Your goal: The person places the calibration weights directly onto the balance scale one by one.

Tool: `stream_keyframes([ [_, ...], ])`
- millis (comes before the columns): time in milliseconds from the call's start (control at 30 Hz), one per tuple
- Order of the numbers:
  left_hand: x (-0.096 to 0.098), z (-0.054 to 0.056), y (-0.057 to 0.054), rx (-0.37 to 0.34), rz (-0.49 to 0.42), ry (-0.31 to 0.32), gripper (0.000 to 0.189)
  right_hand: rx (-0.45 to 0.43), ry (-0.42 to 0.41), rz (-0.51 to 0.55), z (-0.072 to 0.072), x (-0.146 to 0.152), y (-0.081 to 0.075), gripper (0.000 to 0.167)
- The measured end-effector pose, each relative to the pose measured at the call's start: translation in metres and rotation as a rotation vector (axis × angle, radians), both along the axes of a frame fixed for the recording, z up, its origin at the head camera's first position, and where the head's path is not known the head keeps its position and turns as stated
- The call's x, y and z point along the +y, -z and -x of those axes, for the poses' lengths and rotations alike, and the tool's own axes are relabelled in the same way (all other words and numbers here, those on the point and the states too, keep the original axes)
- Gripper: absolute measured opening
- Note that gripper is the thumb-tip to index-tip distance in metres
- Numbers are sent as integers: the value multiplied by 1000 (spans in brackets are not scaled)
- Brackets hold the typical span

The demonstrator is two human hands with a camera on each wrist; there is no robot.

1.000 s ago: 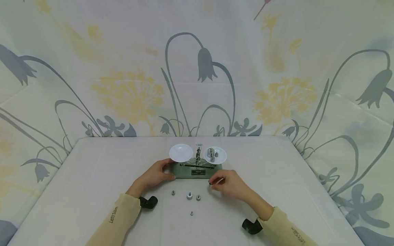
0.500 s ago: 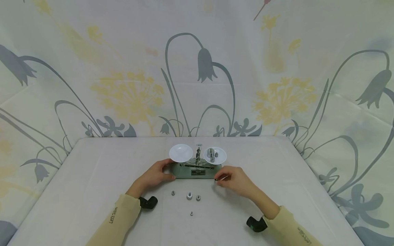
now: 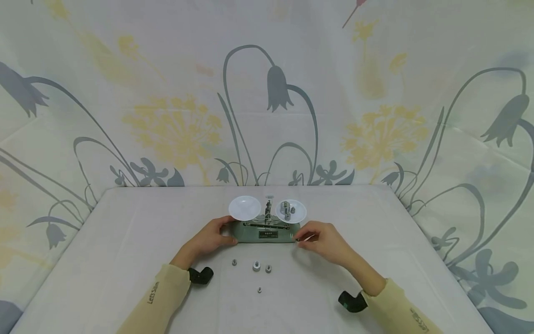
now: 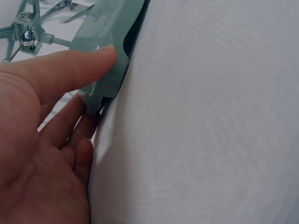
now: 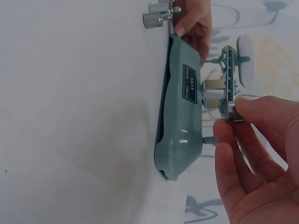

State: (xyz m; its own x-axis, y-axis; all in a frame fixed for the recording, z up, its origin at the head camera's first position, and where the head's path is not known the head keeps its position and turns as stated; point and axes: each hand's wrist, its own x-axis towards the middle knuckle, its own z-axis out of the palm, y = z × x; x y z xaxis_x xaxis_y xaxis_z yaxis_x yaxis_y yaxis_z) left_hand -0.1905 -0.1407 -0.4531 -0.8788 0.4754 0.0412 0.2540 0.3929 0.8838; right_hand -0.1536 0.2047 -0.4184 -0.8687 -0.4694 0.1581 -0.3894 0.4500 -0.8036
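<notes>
A green balance scale (image 3: 250,235) stands near the middle of the table, two white pans on top. My left hand (image 3: 207,239) grips the left end of its base; in the left wrist view the thumb (image 4: 93,65) lies over the green casing and the other fingers are partly behind it. My right hand (image 3: 327,240), close to the base's right end, pinches a small silver weight (image 5: 237,114) between thumb and fingertips. The left pan (image 3: 244,208) is bare. Several metal weights (image 3: 286,210) stand on the right pan (image 3: 301,213).
In front of the scale stand a larger weight (image 3: 256,266), a weight beside it (image 3: 269,269), one to the left (image 3: 234,262) and a small one nearer (image 3: 259,290). Behind the white table (image 3: 146,208) hangs a flower-patterned cloth (image 3: 250,116).
My right hand, pinching the weight, has moved right and slightly up along the front of the scale to its right end. The left hand stays on the base.
</notes>
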Motion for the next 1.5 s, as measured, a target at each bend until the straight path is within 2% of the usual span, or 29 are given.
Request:
stream_keyframes([
  [33,0,0,0,3,-1,2,63,9,1,-3,0,1,-1,14],
  [167,-5,10,18,4,8,-3,66,51,12,-8,3,6,-2,14],
  [233,-6,12,19,5,11,-1,66,72,27,-8,4,8,-4,13],
  [433,-7,12,20,-4,9,-2,66,87,89,-14,4,16,-13,14],
  [733,-7,12,18,10,2,15,66,122,141,47,12,25,-33,15],
  [1067,-7,11,19,-18,4,1,66,166,121,-4,27,18,-48,15],
  [1500,-4,11,19,15,17,-12,64,156,64,-84,45,7,-52,14],
])
